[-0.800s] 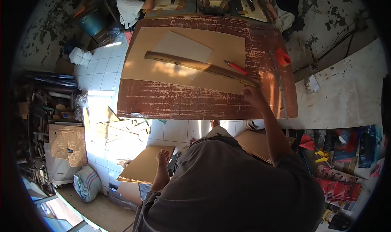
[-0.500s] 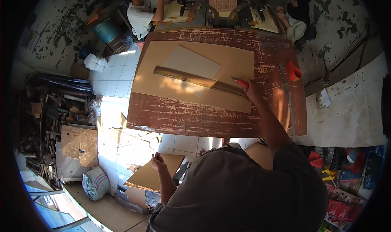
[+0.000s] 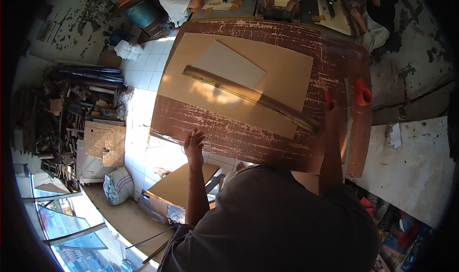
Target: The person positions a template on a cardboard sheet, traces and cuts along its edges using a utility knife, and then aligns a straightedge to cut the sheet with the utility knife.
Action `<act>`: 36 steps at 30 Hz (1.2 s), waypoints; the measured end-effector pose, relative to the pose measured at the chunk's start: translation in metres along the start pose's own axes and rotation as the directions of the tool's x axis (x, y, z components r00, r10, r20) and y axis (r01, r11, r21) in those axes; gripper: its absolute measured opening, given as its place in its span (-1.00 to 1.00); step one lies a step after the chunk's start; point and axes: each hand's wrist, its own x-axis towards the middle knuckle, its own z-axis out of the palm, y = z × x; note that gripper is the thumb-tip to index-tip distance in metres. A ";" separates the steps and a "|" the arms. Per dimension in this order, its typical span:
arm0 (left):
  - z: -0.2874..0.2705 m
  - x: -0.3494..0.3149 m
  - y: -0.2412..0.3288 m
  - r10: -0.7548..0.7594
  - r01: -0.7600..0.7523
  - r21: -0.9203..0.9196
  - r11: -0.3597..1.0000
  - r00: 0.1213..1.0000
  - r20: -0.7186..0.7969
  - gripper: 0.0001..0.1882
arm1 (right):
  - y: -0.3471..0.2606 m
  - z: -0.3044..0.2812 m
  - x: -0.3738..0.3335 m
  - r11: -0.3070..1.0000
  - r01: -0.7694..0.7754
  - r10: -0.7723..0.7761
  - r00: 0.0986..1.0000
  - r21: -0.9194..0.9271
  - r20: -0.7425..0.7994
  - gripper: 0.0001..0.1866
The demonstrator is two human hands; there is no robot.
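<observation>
My right hand (image 3: 333, 115) is closed around a red-handled utility knife (image 3: 328, 98) over the right part of the worn brown table (image 3: 229, 140). A long narrow straightedge bar (image 3: 258, 100) slants across a tan cardboard sheet (image 3: 287, 71), its near right end close to my right hand. I cannot tell whether that hand touches the bar. Partly under the bar lies a smaller grey board piece (image 3: 229, 64). My left hand (image 3: 193, 142) is raised at the table's near left edge, fingers apart and holding nothing.
A red roll-shaped holder (image 3: 362, 94) and a thin metal strip (image 3: 347, 124) are at the table's right. Cardboard sheets (image 3: 179, 186) are stacked below on the left. Two people (image 3: 177, 4) work at the far side. Scrap shelves (image 3: 57, 114) line the left.
My right hand has moved the knife rightward, off the cardboard. My left hand has risen toward the table's edge. The bar's right end has shifted toward me, and the whole view has shifted.
</observation>
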 end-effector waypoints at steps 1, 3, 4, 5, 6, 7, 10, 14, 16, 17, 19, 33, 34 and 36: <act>0.023 -0.005 0.006 -0.026 0.024 0.044 0.999 0.998 0.050 -0.52 | 0.015 -0.003 0.002 1.000 0.004 -0.004 1.000 0.001 0.013 -0.70; 0.049 0.000 -0.004 -0.033 0.028 0.034 0.999 0.984 0.177 -0.52 | 0.037 -0.005 0.004 0.998 0.057 -0.057 0.998 -0.023 0.009 -0.71; 0.061 0.001 -0.006 -0.052 0.045 0.041 0.998 0.981 0.187 -0.51 | 0.033 -0.008 0.002 0.997 0.074 -0.073 0.997 -0.016 0.027 -0.71; 0.071 0.002 -0.007 -0.071 0.062 0.048 0.997 0.978 0.197 -0.50 | 0.030 -0.013 0.000 0.999 0.052 -0.052 0.996 -0.006 0.066 -0.70; 0.084 0.007 -0.008 -0.072 0.064 0.048 0.997 0.979 0.191 -0.50 | 0.026 -0.019 -0.001 1.000 0.018 -0.018 0.996 -0.005 0.092 -0.68; 0.092 0.011 -0.010 -0.080 0.073 0.040 0.997 0.975 0.206 -0.48 | 0.025 -0.012 -0.002 1.000 0.025 -0.025 0.994 0.000 0.104 -0.68; 0.114 0.031 -0.014 -0.066 0.064 0.016 0.998 0.974 0.216 -0.42 | 0.014 0.002 -0.010 0.976 0.145 -0.104 0.967 0.162 -0.234 -0.67; 0.127 0.068 -0.029 -0.066 0.089 -0.107 0.990 0.977 0.202 -0.43 | -0.015 0.006 -0.048 0.896 0.328 -0.417 0.853 0.301 0.314 -0.53; 0.134 0.083 -0.034 -0.139 0.161 -0.174 0.971 0.981 0.134 -0.55 | -0.039 -0.010 -0.061 0.910 0.352 -0.411 0.843 0.220 0.347 -0.48; 0.134 0.090 -0.036 -0.137 0.159 -0.169 0.973 0.982 0.132 -0.55 | -0.047 -0.015 -0.063 0.914 0.383 -0.405 0.831 0.136 0.381 -0.44; 0.131 0.106 -0.044 -0.125 0.147 -0.198 0.969 0.985 0.121 -0.66 | -0.050 -0.013 -0.060 0.922 0.362 -0.386 0.822 0.139 0.418 -0.41; 0.157 0.121 -0.040 -0.279 0.246 -0.341 0.907 0.959 -0.051 -0.90 | -0.039 0.004 -0.058 0.901 0.239 -0.418 0.701 0.361 0.578 -0.56; 0.150 0.119 -0.045 -0.212 0.189 -0.285 0.940 0.976 -0.053 -0.86 | -0.041 0.001 -0.061 0.900 0.241 -0.421 0.700 0.364 0.577 -0.56; 0.146 0.117 -0.049 -0.142 0.128 -0.225 0.966 0.989 -0.049 -0.81 | -0.041 -0.003 -0.069 0.912 0.152 -0.364 0.727 0.381 0.582 -0.57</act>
